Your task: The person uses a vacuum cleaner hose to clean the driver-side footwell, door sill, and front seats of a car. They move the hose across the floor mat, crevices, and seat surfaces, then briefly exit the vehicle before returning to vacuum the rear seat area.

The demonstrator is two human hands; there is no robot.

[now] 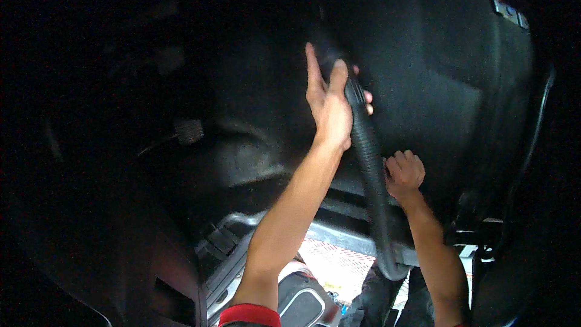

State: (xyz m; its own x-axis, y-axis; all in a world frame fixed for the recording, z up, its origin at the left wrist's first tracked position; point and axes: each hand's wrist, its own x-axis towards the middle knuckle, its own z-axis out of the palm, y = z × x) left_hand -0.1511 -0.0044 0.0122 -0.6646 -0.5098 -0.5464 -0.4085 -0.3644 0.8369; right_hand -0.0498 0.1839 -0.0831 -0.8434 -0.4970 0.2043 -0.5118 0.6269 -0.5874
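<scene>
Inside a dark vehicle footwell, my left hand (333, 104) is wrapped round the upper end of a black corrugated vacuum hose (370, 159), with the index finger stretched out along it. A dark nozzle or tube seems to lead on upward from the hand, blurred in shadow. From the hand the hose hangs down and bends near the door sill. To the right of the hose, my right hand (405, 171) is curled near the dark carpet (435, 113); whether it holds anything cannot be made out.
A pedal (189, 131) shows dimly at the left. The pale door sill (345, 235) crosses below, with an open door and its speaker panel (303, 306) at the bottom. A metal bracket (510, 12) sits at upper right. Red and white grid flooring (338, 268) lies outside.
</scene>
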